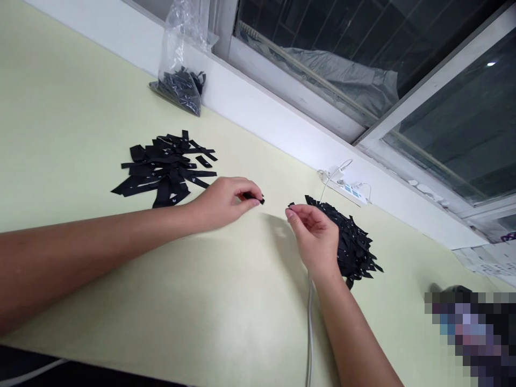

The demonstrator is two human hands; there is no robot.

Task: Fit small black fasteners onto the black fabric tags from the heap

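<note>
My left hand (231, 201) pinches a small black fabric strip (262, 201), whose end pokes out past the fingertips. Across a short gap, my right hand (314, 231) is closed at thumb and forefinger on another small black piece (291, 205), mostly hidden by the fingers. Behind my left wrist lies a loose spread of black strips (161, 166), some with small white marks. A thicker heap of black strips (355, 242) sits just right of my right hand, partly covered by it.
A clear plastic bag (181, 80) with black strips inside stands against the white ledge. A white power strip (346, 189) lies at the ledge, and a pale cable (310, 328) runs towards the front edge. A blurred-out patch (471, 333) covers the lower right.
</note>
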